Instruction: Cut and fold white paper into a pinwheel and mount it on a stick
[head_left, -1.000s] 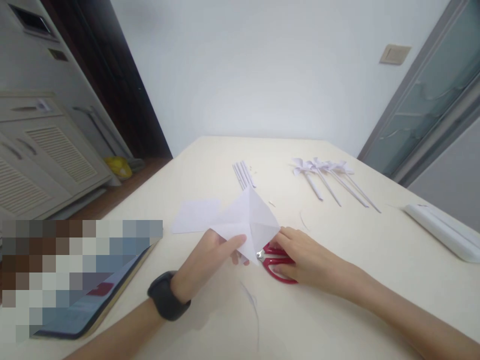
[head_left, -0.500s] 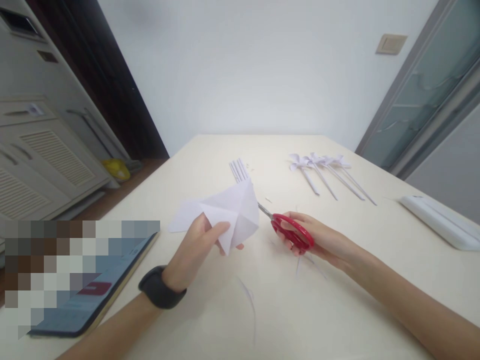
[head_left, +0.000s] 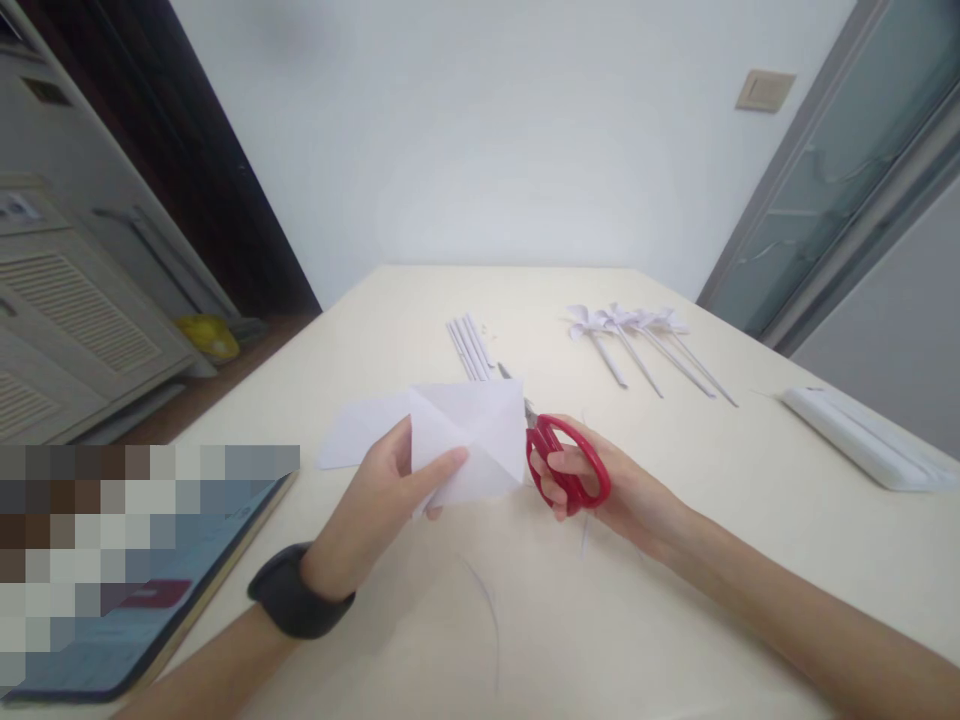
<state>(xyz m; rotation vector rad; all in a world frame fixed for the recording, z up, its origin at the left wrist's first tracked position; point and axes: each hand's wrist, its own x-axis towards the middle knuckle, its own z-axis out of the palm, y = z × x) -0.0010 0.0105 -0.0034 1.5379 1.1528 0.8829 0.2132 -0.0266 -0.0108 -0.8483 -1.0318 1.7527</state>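
A square of white paper (head_left: 487,425) with diagonal creases is pinched in my left hand (head_left: 394,475), thumb on top near its middle. My right hand (head_left: 592,475) is closed round the red handles of a pair of scissors (head_left: 581,460). Their blades point up and left at the right edge of the paper, partly hidden behind it. I cannot tell whether the blades touch the paper. More white paper (head_left: 356,430) lies flat on the table behind my left hand. Thin paper strips (head_left: 491,615) lie in front of and beneath my hands.
Several rolled paper sticks (head_left: 469,345) lie beyond the square. Several paper pinwheels on sticks (head_left: 630,320) rest at the back right of the table (head_left: 420,300). A white packet (head_left: 862,440) lies at the right, a tablet (head_left: 172,590) at the left. A wall stands behind.
The paper square has been turned so that its face shows flatter and its right edge stands nearly upright. The scissors have come a little closer to that edge. The camera view has shifted slightly.
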